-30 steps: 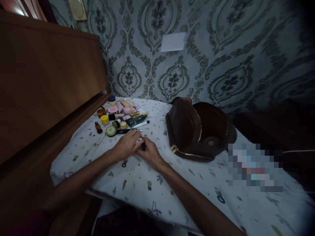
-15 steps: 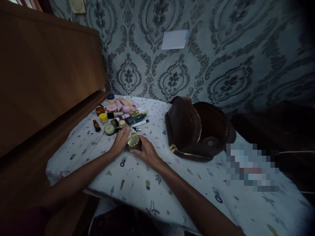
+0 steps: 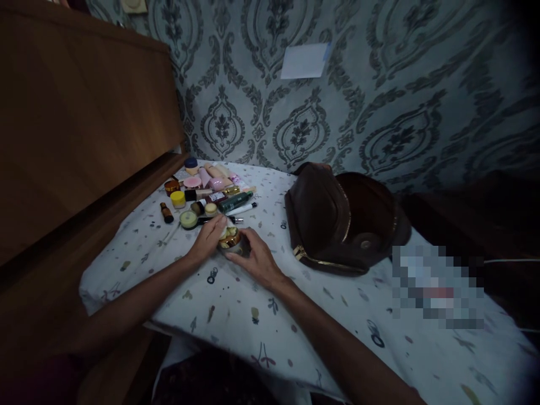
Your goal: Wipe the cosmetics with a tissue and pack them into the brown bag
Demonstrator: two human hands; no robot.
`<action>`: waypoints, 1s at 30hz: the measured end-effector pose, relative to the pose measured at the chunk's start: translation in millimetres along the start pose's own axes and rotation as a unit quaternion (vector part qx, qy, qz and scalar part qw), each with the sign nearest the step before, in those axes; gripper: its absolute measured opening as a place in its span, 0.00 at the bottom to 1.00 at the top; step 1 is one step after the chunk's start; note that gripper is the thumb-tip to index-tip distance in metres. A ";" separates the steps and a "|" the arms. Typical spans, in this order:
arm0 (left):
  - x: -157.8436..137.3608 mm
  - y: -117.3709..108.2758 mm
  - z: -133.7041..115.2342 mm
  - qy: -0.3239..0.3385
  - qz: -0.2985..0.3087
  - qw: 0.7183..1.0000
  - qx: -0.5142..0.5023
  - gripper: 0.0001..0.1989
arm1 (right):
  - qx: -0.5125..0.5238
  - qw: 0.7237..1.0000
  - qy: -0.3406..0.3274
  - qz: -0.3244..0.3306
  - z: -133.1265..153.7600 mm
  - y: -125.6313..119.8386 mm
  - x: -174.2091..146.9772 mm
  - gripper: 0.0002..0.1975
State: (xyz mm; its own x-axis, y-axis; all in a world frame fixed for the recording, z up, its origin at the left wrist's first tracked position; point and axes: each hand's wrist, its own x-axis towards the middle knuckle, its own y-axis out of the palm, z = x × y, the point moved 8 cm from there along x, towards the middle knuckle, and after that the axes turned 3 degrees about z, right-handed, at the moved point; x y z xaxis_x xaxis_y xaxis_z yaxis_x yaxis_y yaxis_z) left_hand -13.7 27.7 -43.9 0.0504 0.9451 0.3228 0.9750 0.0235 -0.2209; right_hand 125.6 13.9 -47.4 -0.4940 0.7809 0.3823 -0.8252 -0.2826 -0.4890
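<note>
A cosmetic jar with a shiny gold lid (image 3: 230,242) is between my two hands above the cloth. My right hand (image 3: 258,260) grips it from the right, thumb along the near side and fingers round the far side. At the jar's upper left, my left hand (image 3: 210,236) presses a white wipe (image 3: 228,225) against the gold lid with closed fingers. Just beyond lie a round pale-green container (image 3: 188,219), a small cream-topped jar (image 3: 211,209) and a dark slim tube (image 3: 206,220), partly hidden by my left hand.
Several cosmetics, including a yellow jar (image 3: 178,199), a green bottle (image 3: 234,202) and a brown bottle (image 3: 166,213), crowd the back left of the patterned cloth (image 3: 261,315). An open brown bag (image 3: 316,219) stands right. A blurred item (image 3: 436,287) lies beyond it. A wooden cabinet (image 3: 84,112) borders the left.
The jar has tilted and turned in my hands, so the side of its gold lid shows more. My hands stay close together around it. The view has shifted slightly.
</note>
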 end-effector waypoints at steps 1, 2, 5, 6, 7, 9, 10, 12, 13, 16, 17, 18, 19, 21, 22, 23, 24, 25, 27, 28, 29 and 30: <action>-0.7 0.2 -1.9 0.004 0.004 1.000 0.004 0.24 | -0.007 1.000 -0.008 -0.001 0.8 0.1 0.1 0.24; -1.5 0.1 -4.3 0.007 0.007 1.000 0.009 0.24 | -0.013 1.000 -0.014 -0.001 1.4 0.4 0.4 0.25; -4.0 -0.3 -12.9 0.017 0.017 0.999 0.034 0.24 | -0.034 0.999 -0.019 -0.004 2.0 0.9 1.3 0.26; -4.6 -0.6 -16.4 0.024 0.019 0.999 0.045 0.24 | -0.040 0.999 -0.018 -0.006 2.2 0.8 1.4 0.27; -5.1 -0.8 -20.3 0.035 0.022 0.998 0.056 0.24 | -0.042 0.999 -0.017 -0.008 2.6 0.6 1.4 0.27; -5.9 0.0 -28.9 0.066 0.032 0.995 0.072 0.25 | -0.037 0.999 -0.015 -0.013 3.5 0.0 0.9 0.29; -6.3 1.2 -33.2 0.083 0.041 0.993 0.077 0.24 | -0.031 0.999 -0.010 -0.017 3.1 -0.6 0.6 0.30; -7.2 4.2 -40.7 0.115 0.064 0.988 0.081 0.23 | -0.014 0.999 0.015 -0.025 -0.6 -1.9 0.0 0.31; -7.6 5.6 -43.7 0.128 0.075 0.986 0.082 0.23 | -0.007 0.999 0.031 -0.029 -3.6 -2.5 -0.2 0.31; -8.2 8.2 -49.5 0.156 0.102 0.979 0.087 0.20 | 0.016 0.997 0.062 -0.036 -11.7 -3.4 0.1 0.28; -8.1 8.7 -50.2 0.161 0.111 0.977 0.089 0.18 | 0.027 0.997 0.065 -0.037 -13.5 -3.5 0.7 0.28; -7.8 9.0 -50.2 0.163 0.118 0.975 0.091 0.17 | 0.040 0.996 0.066 -0.036 -15.2 -3.2 1.3 0.27; -7.2 9.0 -49.7 0.163 0.125 0.974 0.093 0.15 | 0.055 0.996 0.067 -0.035 -17.0 -2.8 2.0 0.27; -5.9 8.6 -48.0 0.158 0.136 0.973 0.095 0.13 | 0.080 0.994 0.072 -0.031 -20.5 -1.7 3.3 0.27; -5.3 8.3 -47.4 0.156 0.140 0.973 0.095 0.12 | 0.088 0.993 0.074 -0.030 -22.1 -1.0 3.8 0.26; -5.1 7.9 -47.2 0.155 0.144 0.973 0.094 0.11 | 0.093 0.992 0.075 -0.028 -23.4 -0.3 4.3 0.26; -5.1 7.4 -47.4 0.156 0.147 0.972 0.093 0.10 | 0.097 0.992 0.075 -0.029 -24.3 0.1 4.7 0.25; -5.4 7.1 -47.8 0.158 0.151 0.971 0.092 0.10 | 0.099 0.992 0.074 -0.030 -24.9 0.4 5.0 0.25; -6.9 7.1 -49.6 0.164 0.158 0.969 0.095 0.09 | 0.097 0.992 0.075 -0.033 -25.6 0.7 5.2 0.24; -8.2 7.5 -51.2 0.171 0.161 0.967 0.099 0.08 | 0.094 0.992 0.076 -0.034 -25.2 0.5 5.2 0.25; -9.9 8.3 -53.3 0.181 0.164 0.964 0.105 0.07 | 0.092 0.992 0.076 -0.035 -24.1 0.3 5.0 0.25; -11.7 9.4 -55.9 0.194 0.166 0.960 0.113 0.07 | 0.091 0.993 0.074 -0.034 -22.1 0.0 4.8 0.24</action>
State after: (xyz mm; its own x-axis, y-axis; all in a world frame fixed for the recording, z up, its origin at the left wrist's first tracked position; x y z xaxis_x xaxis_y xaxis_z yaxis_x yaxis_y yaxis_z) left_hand 6.9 -1.4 1.6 0.4697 0.7212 0.5092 0.8216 -0.1461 -0.5510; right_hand 129.2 29.9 -62.9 -0.4013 0.8711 0.2831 -0.8976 -0.3124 -0.3111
